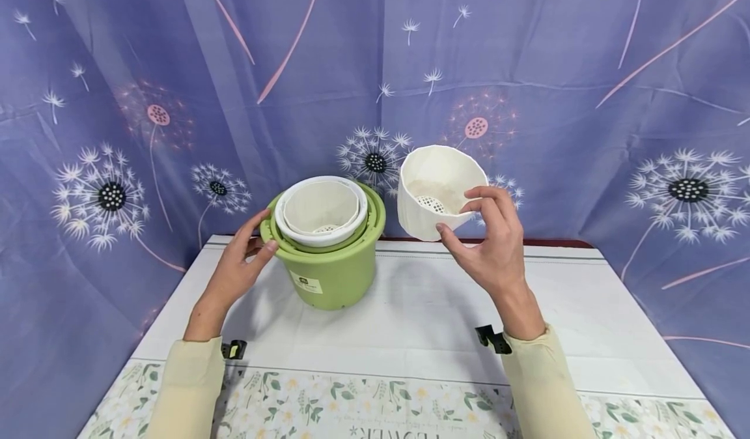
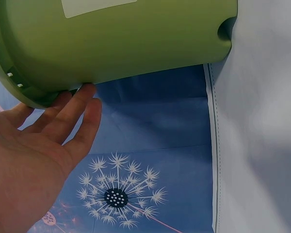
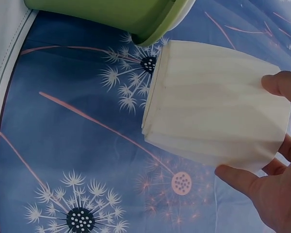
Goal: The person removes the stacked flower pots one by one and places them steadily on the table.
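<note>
In the head view, my right hand [image 1: 495, 247] holds a cream-white planter pot [image 1: 413, 208] up above the table by its near right rim. The thumb lies on its outside and fingers reach over the rim; the pot tilts toward me, showing a perforated bottom. The right wrist view catches its ribbed outer side. To the left stands a large green flowerpot [image 1: 340, 283] with a pale label. Nested inside it are a white pot [image 1: 279, 214] and another cream pot [image 1: 321, 201]. My left hand [image 1: 234, 266] touches the green pot's left side, its loosely extended fingers at the rim.
Beneath the pots is a table covered by a white cloth [image 1: 433, 322], with a floral band along the near side. A purple-blue curtain [image 1: 316, 100] with dandelion prints hangs behind and at both sides. Black straps [image 1: 234, 349] sit at both wrists.
</note>
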Demonstrator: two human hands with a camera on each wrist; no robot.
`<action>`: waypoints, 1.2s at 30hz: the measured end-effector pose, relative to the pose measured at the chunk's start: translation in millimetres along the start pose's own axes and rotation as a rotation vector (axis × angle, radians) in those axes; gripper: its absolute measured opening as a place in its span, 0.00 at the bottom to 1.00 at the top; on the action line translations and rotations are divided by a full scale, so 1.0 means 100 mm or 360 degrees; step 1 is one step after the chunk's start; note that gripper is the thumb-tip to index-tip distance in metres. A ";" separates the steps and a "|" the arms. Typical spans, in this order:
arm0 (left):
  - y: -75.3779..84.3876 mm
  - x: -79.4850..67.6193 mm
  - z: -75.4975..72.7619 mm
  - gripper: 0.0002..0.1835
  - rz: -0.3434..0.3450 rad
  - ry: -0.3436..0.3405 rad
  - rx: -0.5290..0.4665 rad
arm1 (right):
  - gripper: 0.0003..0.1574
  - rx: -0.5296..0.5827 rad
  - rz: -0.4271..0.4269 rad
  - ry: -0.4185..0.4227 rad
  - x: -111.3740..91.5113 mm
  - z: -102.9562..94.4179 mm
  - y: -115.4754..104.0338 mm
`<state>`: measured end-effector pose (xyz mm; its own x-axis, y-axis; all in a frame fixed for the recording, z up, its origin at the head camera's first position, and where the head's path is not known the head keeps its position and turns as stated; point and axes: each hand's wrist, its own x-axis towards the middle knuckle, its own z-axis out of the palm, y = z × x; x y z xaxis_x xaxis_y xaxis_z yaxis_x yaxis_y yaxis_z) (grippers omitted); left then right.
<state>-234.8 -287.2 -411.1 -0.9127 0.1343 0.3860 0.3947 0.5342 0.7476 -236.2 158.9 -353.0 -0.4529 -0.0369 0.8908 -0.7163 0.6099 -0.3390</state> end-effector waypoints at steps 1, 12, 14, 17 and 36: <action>0.00 0.00 0.00 0.36 -0.0001 -0.0001 0.0004 | 0.24 -0.0003 0.0000 -0.0012 0.00 0.00 0.01; -0.01 0.00 0.00 0.36 0.0002 -0.0001 -0.0003 | 0.22 -0.0004 0.0005 -0.0086 -0.02 0.00 0.07; -0.01 -0.01 0.00 0.36 -0.0002 -0.0002 -0.0006 | 0.22 -0.0009 0.0015 -0.0108 -0.03 0.00 0.07; -0.01 0.00 0.00 0.36 -0.0003 -0.0002 -0.0021 | 0.22 0.0005 0.0029 -0.0122 -0.03 0.00 0.08; 0.03 0.00 -0.01 0.36 -0.0009 -0.0008 -0.0033 | 0.25 -0.0017 0.0037 -0.0245 -0.08 0.07 0.16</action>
<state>-234.0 -286.4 -408.7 -0.9153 0.1358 0.3791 0.3918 0.5177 0.7606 -247.9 163.3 -367.2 -0.5460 -0.1428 0.8255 -0.6991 0.6206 -0.3551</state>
